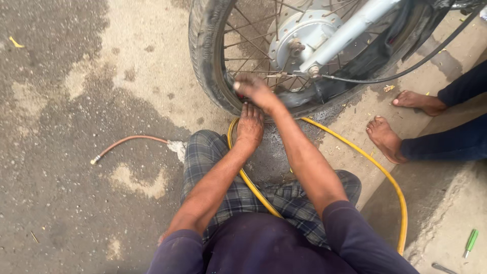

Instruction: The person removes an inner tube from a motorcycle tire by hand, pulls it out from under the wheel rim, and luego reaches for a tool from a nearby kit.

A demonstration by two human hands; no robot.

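Observation:
A motorcycle front wheel [208,56] with a black tyre, wire spokes and a silver hub [299,35] stands on the ground ahead of me. My right hand [256,93] presses on the lower rim and tyre, fingers curled against it; whether it grips anything is unclear. My left hand [250,127] rests just below, fingers pointing toward the tyre's bottom, near a yellow hose [365,157] that loops past my checked-trousered knees.
An orange-brown hose [127,141] with a metal tip lies on the wet ground at left. Another person's bare feet [385,139] are at right. A green-handled screwdriver [471,242] lies at the bottom right. A black cable [406,71] hangs from the fork.

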